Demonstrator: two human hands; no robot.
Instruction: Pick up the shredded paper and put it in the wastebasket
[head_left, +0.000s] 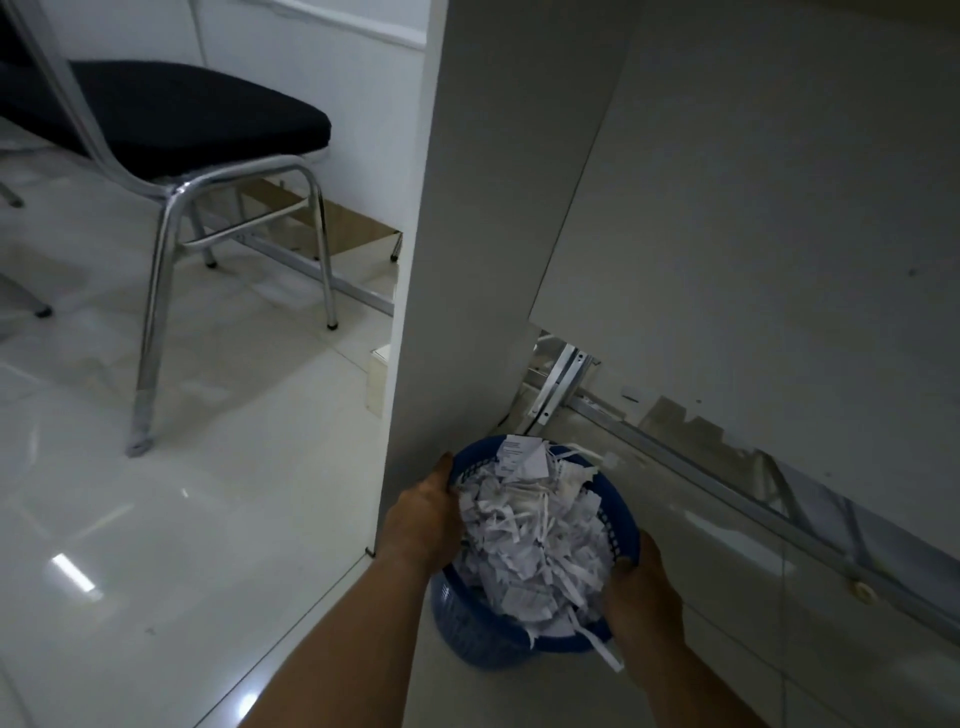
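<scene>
left hand (421, 519) and right hand (644, 597) grip wastebasket (488, 644) rim — fingers (445, 467) curled over it; shredded paper (535, 530) heaped inside.

Left hand (423, 514), right hand (644, 592) hold wastebasket (467, 636) heaped with shredded paper (535, 535).

place: office | evidence: padded chrome chair (197, 114), white desk panels (467, 208), tiled floor (156, 519)

A: Where are the fingers of the left hand (423, 519)?
B: Hidden behind the rim of the blue plastic lattice wastebasket (483, 644), in the heap of shredded white paper (535, 540). Those of the right hand (644, 597) are hidden below the rim.
A: The print on the scraps?
B: Too small to read. The bottom edge cuts off both forearms.
</scene>
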